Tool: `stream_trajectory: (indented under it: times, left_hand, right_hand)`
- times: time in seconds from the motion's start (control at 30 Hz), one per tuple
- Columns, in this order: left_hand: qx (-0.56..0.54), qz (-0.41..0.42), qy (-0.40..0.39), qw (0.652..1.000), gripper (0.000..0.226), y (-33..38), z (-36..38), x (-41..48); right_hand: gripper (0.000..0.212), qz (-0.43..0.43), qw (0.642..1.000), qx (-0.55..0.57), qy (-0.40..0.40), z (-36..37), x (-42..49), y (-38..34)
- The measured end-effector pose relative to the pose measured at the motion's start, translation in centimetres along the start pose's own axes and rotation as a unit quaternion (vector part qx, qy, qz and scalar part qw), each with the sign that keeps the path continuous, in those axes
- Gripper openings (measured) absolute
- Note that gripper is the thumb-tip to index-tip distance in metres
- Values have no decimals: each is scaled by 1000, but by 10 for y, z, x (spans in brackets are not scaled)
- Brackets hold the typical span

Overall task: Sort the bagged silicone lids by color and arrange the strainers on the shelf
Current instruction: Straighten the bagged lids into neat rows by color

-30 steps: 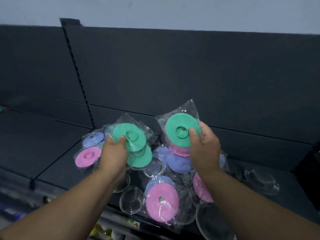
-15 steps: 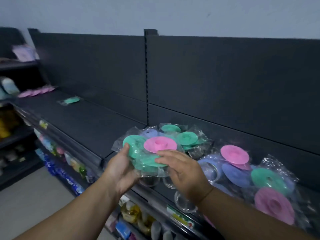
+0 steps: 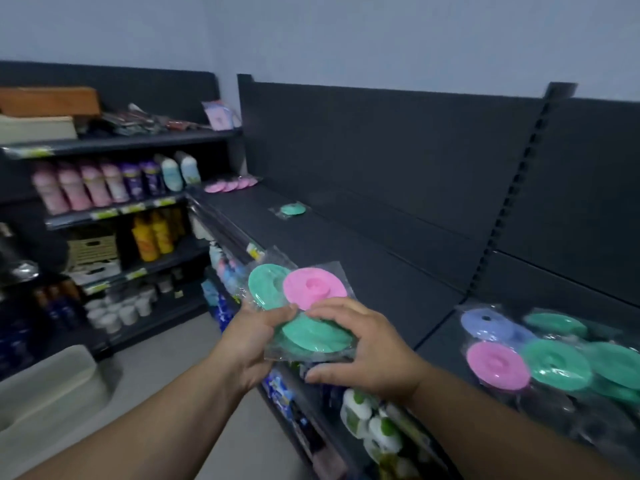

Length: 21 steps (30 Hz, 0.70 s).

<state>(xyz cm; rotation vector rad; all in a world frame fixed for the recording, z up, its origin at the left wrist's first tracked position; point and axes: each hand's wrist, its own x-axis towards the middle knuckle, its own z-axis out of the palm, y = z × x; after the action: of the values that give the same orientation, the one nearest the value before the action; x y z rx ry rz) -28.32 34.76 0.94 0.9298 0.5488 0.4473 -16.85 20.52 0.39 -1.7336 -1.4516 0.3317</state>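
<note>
Grip: our left hand (image 3: 249,344) pinches the bunch of bagged lids (image 3: 313,287) from its left side with the thumb on top. Our right hand (image 3: 360,351) curls over the near green one, thumb tucked underneath. Both are clamped on plastic, nothing spread.
Where it is: the bunch is in the air over the shelf (image 3: 346,244) near its front lip, with two green and one pink showing.
Handling: we reckon they're light and floppy, and the slick bags could slide off each other. Better to grab the disc through the bag than the loose film.
Farther out: a lone green lid (image 3: 293,209) lies far along the shelf, with a pink row (image 3: 230,185) at the far-left end.
Right: a mixed pile (image 3: 554,358), green, pink and blue.
In the way: we don't see anything between the bunch and the lone green lid. The bottles (image 3: 104,183) sit off left.
Strainers: can't make them out.
</note>
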Motion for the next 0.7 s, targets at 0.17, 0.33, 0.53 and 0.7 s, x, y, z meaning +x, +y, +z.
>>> stream_trajectory:
  times: [0.17,0.33,0.53,0.7]
  left_hand:
    - [13,65,42,997,44,45,-73,18]
    - [43,97,71,992,52,68,-121,45]
    - [66,105,98,987,51,101,-165,114]
    - [86,125,127,980,56,140,-190,192]
  right_hand:
    - [92,61,980,173,-73,45,85,-23]
    - [63,124,988,88,-34,94,166,-8]
    - [61,75,991,96,-57,132,258,39]
    - [56,72,986,132,-64,149,353,78]
